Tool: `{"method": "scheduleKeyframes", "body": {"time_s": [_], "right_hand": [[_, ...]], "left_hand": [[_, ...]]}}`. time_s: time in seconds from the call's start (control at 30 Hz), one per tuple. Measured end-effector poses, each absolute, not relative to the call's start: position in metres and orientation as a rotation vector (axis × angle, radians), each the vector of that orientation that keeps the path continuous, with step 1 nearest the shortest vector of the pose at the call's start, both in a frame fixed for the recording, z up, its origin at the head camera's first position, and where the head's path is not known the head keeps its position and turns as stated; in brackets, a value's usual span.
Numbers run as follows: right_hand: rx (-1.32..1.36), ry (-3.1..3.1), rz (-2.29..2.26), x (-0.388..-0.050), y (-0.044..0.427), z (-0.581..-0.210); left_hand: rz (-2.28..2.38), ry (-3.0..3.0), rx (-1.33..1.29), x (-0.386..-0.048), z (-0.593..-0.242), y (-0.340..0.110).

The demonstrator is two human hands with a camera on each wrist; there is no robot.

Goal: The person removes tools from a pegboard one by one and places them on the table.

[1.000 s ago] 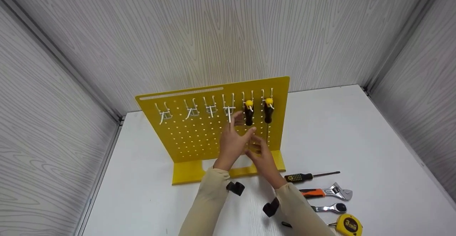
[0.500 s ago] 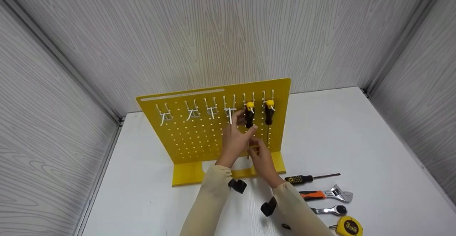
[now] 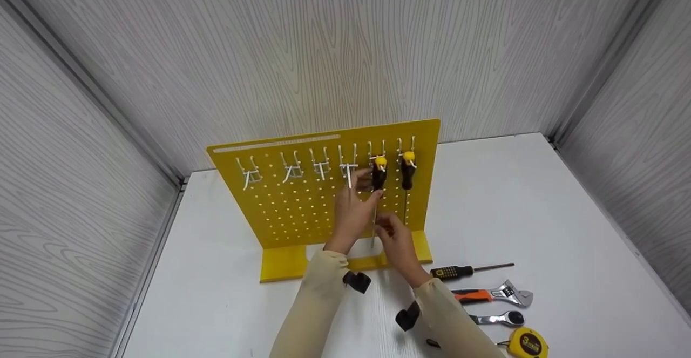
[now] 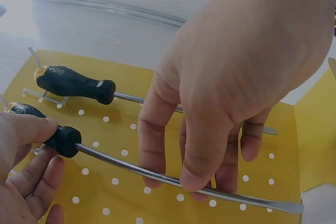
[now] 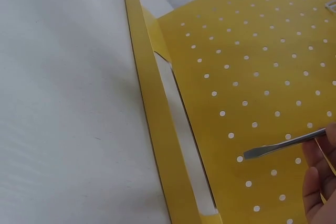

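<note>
A flat-tipped screwdriver [image 3: 379,176] with a dark handle and yellow end sits on a white hook of the yellow pegboard [image 3: 294,209]. My left hand [image 3: 353,215] pinches its handle, thumb in front and fingers partly behind. Lower down, my right hand [image 3: 398,240] pinches the metal shaft between thumb and fingers; the left wrist view shows this shaft [image 4: 126,168] angled across the board. In the right wrist view the flat tip [image 5: 257,152] stands out before the holes. A second screwdriver [image 3: 408,177] hangs on the rightmost hook, partly behind my right hand in the left wrist view.
Several bare white hooks [image 3: 293,171] line the board's upper left. On the white table at right lie another screwdriver [image 3: 453,272], an adjustable wrench [image 3: 507,294], a ratchet wrench [image 3: 499,319] and a yellow tape measure [image 3: 529,343]. My right sleeve [image 3: 453,320] covers some of them.
My right hand has closed its fingers on the shaft. The screwdriver's lower end has swung slightly left and out from the board, and its yellow end has shifted slightly right and down.
</note>
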State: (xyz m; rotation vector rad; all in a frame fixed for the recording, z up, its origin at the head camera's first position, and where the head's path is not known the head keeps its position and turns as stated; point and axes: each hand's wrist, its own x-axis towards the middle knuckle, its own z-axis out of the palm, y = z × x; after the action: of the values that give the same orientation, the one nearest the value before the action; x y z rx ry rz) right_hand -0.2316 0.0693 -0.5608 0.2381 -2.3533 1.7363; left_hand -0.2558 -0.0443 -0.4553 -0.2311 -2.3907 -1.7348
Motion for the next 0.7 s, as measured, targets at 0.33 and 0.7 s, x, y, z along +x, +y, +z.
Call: {"method": "scheduleKeyframes", "body": {"time_s": [0.33,0.7], "right_hand": [[0.22,-2.377,1.766,-0.223,0.071,-0.555],[0.284,-2.363,1.724,-0.204,0.068,-0.531]], "left_hand": [[-1.665,-2.376,-0.339,-0.247,-0.459,-0.045],[-1.647,-2.336,-0.364,-0.242,-0.459,-0.045]]}}
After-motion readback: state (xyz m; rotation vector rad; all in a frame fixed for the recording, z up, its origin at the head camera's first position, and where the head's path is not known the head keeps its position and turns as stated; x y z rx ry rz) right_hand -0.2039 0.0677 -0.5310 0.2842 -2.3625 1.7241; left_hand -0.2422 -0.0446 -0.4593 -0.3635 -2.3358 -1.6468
